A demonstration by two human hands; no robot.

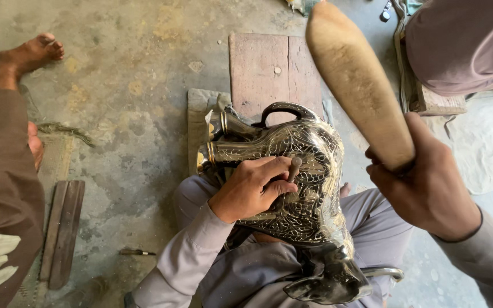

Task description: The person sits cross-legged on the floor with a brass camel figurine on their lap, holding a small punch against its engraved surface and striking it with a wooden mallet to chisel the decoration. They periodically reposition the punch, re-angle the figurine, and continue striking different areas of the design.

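the left hand is clamped on a small chisel, resting on the engraved metal jug beneath it; the right hand, raised beside it, grips a wooden mallet.

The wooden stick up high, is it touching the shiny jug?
Apart. The head view shows the wooden mallet raised in the right hand, with bare floor between it and the engraved metal jug.
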